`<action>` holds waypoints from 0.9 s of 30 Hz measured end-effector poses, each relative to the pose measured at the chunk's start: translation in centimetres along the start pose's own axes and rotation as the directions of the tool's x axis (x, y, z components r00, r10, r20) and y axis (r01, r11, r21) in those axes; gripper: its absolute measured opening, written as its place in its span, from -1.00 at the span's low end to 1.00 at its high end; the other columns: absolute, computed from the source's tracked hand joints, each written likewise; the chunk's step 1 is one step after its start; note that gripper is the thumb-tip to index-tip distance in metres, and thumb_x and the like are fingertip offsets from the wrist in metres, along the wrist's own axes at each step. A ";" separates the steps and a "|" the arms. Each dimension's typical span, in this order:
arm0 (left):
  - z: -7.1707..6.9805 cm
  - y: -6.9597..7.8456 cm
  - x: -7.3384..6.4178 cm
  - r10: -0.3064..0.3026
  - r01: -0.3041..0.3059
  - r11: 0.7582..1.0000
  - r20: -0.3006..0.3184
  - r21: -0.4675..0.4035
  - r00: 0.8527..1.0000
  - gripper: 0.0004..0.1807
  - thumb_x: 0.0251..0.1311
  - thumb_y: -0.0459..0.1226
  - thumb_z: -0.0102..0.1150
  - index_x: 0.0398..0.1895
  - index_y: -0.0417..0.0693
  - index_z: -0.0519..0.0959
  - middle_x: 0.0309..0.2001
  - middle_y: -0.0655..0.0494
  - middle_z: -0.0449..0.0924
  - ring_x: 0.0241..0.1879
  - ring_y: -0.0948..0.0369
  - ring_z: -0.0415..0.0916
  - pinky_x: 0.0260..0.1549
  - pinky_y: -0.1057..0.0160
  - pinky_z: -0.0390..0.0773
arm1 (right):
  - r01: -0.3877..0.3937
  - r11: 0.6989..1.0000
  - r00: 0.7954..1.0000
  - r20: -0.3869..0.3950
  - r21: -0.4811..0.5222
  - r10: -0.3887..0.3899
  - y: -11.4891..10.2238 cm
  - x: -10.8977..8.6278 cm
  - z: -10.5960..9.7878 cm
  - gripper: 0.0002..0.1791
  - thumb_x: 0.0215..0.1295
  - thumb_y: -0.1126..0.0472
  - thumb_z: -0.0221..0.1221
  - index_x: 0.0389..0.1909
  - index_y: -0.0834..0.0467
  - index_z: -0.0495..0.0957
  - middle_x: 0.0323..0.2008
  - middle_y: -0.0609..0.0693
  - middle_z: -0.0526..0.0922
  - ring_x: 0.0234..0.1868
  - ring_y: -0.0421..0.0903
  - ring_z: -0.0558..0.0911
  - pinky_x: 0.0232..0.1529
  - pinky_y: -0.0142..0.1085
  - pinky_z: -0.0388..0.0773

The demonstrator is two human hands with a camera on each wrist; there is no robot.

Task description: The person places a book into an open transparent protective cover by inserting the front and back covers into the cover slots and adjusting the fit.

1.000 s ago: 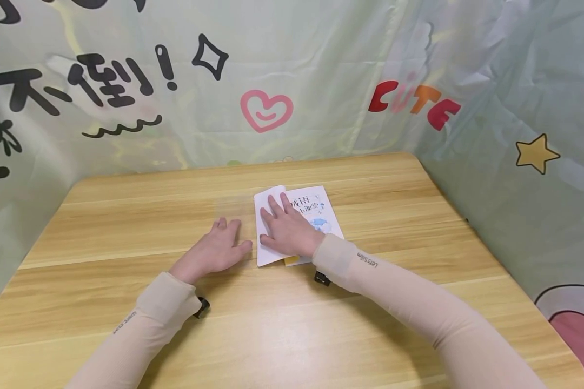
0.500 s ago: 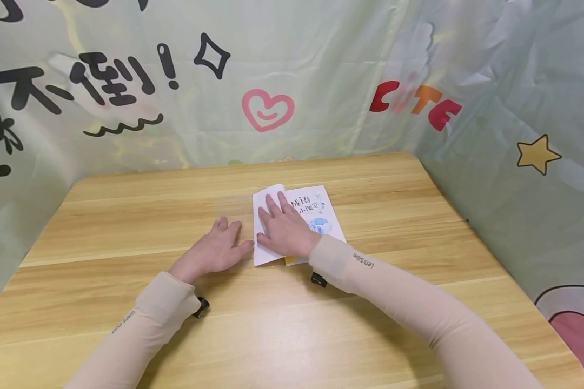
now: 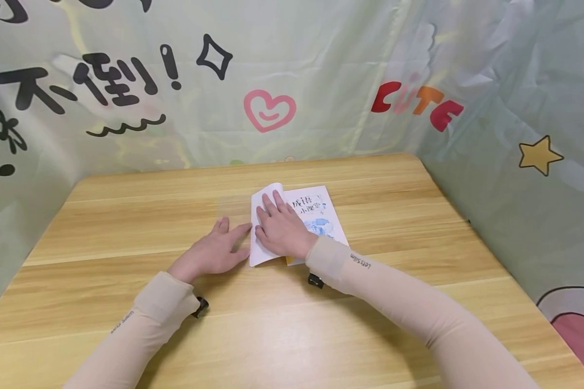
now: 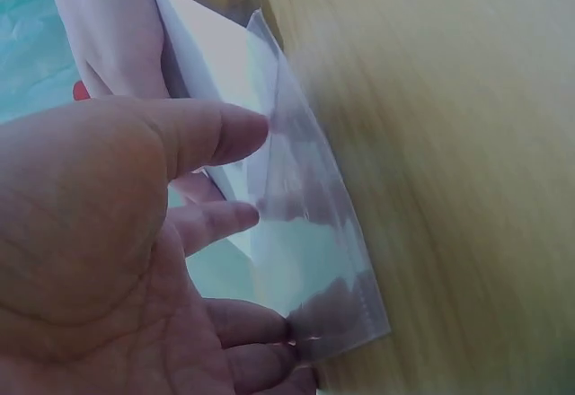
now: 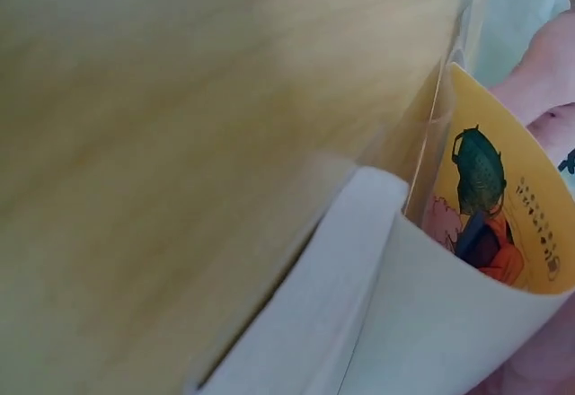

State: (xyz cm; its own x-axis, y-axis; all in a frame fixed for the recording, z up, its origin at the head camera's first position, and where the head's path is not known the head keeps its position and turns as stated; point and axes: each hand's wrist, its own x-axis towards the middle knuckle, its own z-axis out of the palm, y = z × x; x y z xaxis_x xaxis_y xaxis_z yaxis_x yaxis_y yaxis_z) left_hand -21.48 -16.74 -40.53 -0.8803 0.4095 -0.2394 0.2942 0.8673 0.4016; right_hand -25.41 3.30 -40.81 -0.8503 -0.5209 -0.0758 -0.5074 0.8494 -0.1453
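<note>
much of the booklet [image 3: 319, 204] is covered: it lies on the wooden table [image 3: 282, 329], towards the middle, and the right hand [image 3: 283, 231] rests spread across it, hiding the left part of the printed cover and the crease of the white flap [image 3: 261, 253]. the fingers of that hand are long and loosely straight, pressing the flap rather than gripping it. the right forearm's sleeve [image 3: 399, 302] cuts off the lower cover, and only a sliver of yellow shows beneath the near edge.

the left hand [image 3: 209, 251] is open, index finger and thumb reaching to the flap's left edge; whether they touch paper or only the clear film [image 4: 310, 233] is hard to tell. that film almost vanishes against the wood in the head view, but the left wrist view shows it jutting past the white sheet, bent and shiny, with the other fingertips partly lost behind it. in the right wrist view the wood is blurred, and a curled yellow page [image 5: 490, 179] with a coloured drawing is cut by the frame; its small writing is unreadable.

compared with 0.5 s ago, the flap's edge has slid slightly leftward and the right hand has gone with it, uncovering a little more of the title and blue print. the left index finger, shorter before, now stretches out to the edge.
</note>
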 end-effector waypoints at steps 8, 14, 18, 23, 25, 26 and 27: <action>0.0 -0.1 -0.3 -0.003 0.003 1.000 0.000 0.015 1.000 -0.26 0.57 -0.02 0.04 0.73 0.06 0.17 0.63 -0.66 -0.16 0.68 -0.45 -0.19 0.41 -0.58 0.27 | 0.103 0.958 0.994 0.001 0.269 -0.107 1.5 -0.2 -0.7 -0.31 0.74 0.03 -0.16 0.69 0.32 0.08 0.73 0.33 -0.28 0.77 0.24 -0.31 0.77 0.00 -0.21; -0.1 -0.4 -0.2 -0.001 0.001 1.000 0.001 -0.002 1.000 -0.21 0.59 0.01 0.06 0.74 -0.04 0.11 0.66 -0.59 -0.15 0.69 -0.42 -0.19 0.46 -0.54 0.22 | 0.054 0.882 0.993 0.070 0.469 -0.098 4.3 -1.0 -1.2 -0.15 0.72 -0.19 -0.11 0.77 0.08 -0.19 0.76 0.10 -0.50 0.78 0.01 -0.29 0.77 -0.05 -0.11; -0.3 -0.4 -0.4 0.005 -0.005 1.000 -0.001 -0.012 1.000 -0.19 0.58 -0.01 0.07 0.73 -0.12 0.10 0.67 -0.54 -0.13 0.70 -0.40 -0.17 0.49 -0.52 0.20 | 0.072 0.863 0.984 0.103 0.501 -0.142 6.1 -1.1 -1.6 -0.01 0.64 -0.30 0.01 0.77 0.06 -0.24 0.77 0.08 -0.41 0.79 0.01 -0.19 0.76 -0.04 -0.07; -0.6 -0.8 -0.4 0.016 -0.017 0.999 -0.024 -0.049 1.000 -0.20 0.50 -0.10 0.19 0.69 -0.19 0.18 0.66 -0.51 -0.02 0.69 -0.37 -0.09 0.55 -0.44 0.18 | 0.104 0.872 0.965 0.164 0.478 -0.205 7.7 -1.0 -2.2 0.13 0.52 -0.33 0.19 0.77 0.09 -0.22 0.77 0.06 -0.11 0.75 -0.03 0.08 0.72 -0.08 0.10; -0.8 -1.1 -0.4 0.032 -0.034 0.998 -0.031 -0.056 0.999 -0.18 0.45 -0.12 0.26 0.67 -0.22 0.22 0.65 -0.51 0.05 0.68 -0.38 -0.05 0.57 -0.41 0.16 | 0.105 0.869 0.956 0.191 0.484 -0.222 8.2 -1.0 -2.3 0.19 0.45 -0.32 0.28 0.77 0.08 -0.21 0.75 0.04 0.01 0.72 -0.06 0.17 0.71 -0.09 0.13; -0.9 -1.3 -0.3 0.039 -0.040 0.997 -0.029 -0.059 0.999 -0.16 0.43 -0.11 0.29 0.66 -0.22 0.23 0.64 -0.50 0.06 0.68 -0.39 -0.05 0.58 -0.40 0.15 | 0.101 0.863 0.953 0.202 0.494 -0.227 8.3 -1.0 -2.3 0.22 0.41 -0.31 0.33 0.77 0.07 -0.21 0.73 0.03 0.07 0.71 -0.08 0.20 0.72 -0.10 0.12; -0.9 -1.5 -0.3 0.044 -0.045 0.997 -0.022 -0.062 0.999 -0.13 0.40 -0.10 0.33 0.67 -0.22 0.22 0.65 -0.49 0.05 0.67 -0.41 -0.05 0.58 -0.42 0.12 | 0.094 0.856 0.949 0.214 0.508 -0.231 8.4 -1.0 -2.3 0.26 0.37 -0.29 0.38 0.77 0.06 -0.21 0.72 0.02 0.12 0.71 -0.10 0.21 0.72 -0.10 0.10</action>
State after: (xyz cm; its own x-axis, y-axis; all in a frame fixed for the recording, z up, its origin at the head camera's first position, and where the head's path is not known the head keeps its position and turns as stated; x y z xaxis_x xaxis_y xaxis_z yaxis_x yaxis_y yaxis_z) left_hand -22.00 -18.42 -40.22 -0.8746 0.4407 -0.2021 0.3097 0.8286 0.4664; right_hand -29.19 11.17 -39.67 -0.6595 -0.7090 -0.2497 -0.4430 0.6350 -0.6329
